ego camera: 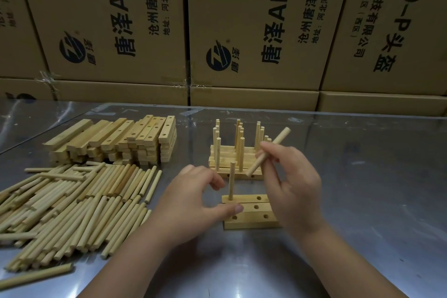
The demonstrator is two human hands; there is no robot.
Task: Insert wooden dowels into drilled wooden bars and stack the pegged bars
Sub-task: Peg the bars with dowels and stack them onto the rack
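R hand (291, 176) sits up off the table (367, 176), thumb and fingertips pinching one dowel (268, 151) near its lower third. The dowel is tilted, top end far-right, bottom end near-left. That bottom end hangs above the gap between the three bars (250, 211) and the pegged stack (233, 161), touching neither.

The three bars lie side by side, long edges touching, holes up, in the near centre. An upright dowel (232, 180) stands in the left hole of the far bar; the other holes that show are open.

L hand (191, 203): thumb tip rests on the bars' left end, fingers curled just left of the upright dowel. Can't tell if they grip anything.

The pegged stack is just beyond the bars, a narrow strip of table between them, w/ many dowels standing up out of it.

Far left is a bar pile (116, 140), its right edge well apart from the pegged stack. Near left is a loose dowel heap (72, 208); its right edge stops just short of the L forearm, and some of it runs off the left frame edge.

Right of the R hand the table shows bare metal out to the frame edge. Its far edge runs along a wall of boxes (121, 19).
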